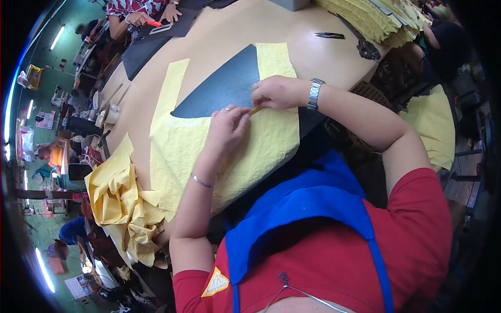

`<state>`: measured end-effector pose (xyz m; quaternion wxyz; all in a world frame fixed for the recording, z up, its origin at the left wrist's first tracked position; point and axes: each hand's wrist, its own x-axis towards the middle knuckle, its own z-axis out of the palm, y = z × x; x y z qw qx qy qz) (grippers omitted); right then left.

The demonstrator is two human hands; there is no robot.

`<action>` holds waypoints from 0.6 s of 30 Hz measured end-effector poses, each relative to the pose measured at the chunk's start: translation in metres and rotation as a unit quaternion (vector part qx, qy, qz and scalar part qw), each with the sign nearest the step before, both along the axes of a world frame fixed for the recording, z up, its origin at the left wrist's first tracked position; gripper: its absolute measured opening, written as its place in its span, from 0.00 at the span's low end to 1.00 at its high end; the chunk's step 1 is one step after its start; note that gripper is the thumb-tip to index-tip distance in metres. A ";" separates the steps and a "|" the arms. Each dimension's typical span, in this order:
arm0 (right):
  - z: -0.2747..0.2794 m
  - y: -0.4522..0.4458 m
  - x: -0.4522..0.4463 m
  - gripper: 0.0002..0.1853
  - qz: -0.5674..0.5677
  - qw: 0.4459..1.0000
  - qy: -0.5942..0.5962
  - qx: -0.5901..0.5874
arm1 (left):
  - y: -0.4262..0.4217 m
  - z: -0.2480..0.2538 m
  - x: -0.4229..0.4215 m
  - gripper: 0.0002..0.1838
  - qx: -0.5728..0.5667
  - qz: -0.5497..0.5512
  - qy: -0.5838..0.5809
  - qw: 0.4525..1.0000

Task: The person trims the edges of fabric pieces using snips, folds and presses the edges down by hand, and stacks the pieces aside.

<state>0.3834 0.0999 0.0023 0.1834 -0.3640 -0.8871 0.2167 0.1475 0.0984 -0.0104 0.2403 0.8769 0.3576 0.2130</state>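
A yellow sheet (182, 146) with a cut-out at its top lies over the table's near edge, and a dark, pointed panel (219, 86) shows within the cut-out. My left hand (227, 125) is at the cut-out's lower edge, its fingers closed around one end of a small tan strip (254, 110). My right hand (276, 94), with a metal watch at the wrist, pinches the other end of that strip. The two hands nearly touch. What lies under the fingertips is hidden.
Crumpled yellow material (122, 203) hangs at the table's left edge. Black snips (330, 35) lie near the back right, by a stack of yellow sheets (370, 21). Across the table (224, 23), a co-worker's hands (156, 16) hold a red tool over dark sheets.
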 end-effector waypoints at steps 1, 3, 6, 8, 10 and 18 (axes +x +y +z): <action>-0.002 -0.002 0.001 0.07 -0.004 1.000 0.010 0.008 | 0.003 0.005 -0.003 0.09 -0.039 -0.004 -0.012 0.999; -0.008 -0.006 0.004 0.06 -0.001 0.999 0.018 0.038 | 0.007 0.010 -0.011 0.07 -0.050 -0.020 -0.003 0.999; -0.015 -0.012 0.006 0.06 0.013 0.994 0.009 0.109 | 0.007 0.017 -0.021 0.07 0.064 -0.046 0.059 0.995; -0.016 -0.018 0.007 0.08 0.018 0.987 -0.008 0.162 | 0.009 0.010 -0.025 0.07 0.138 -0.075 0.059 0.986; -0.021 -0.020 0.006 0.10 0.021 0.980 -0.037 0.195 | 0.011 0.005 -0.027 0.07 0.188 -0.095 0.057 0.976; -0.019 -0.043 -0.013 0.15 -0.024 0.956 -0.117 0.268 | 0.008 0.000 -0.030 0.09 0.250 -0.108 0.064 0.960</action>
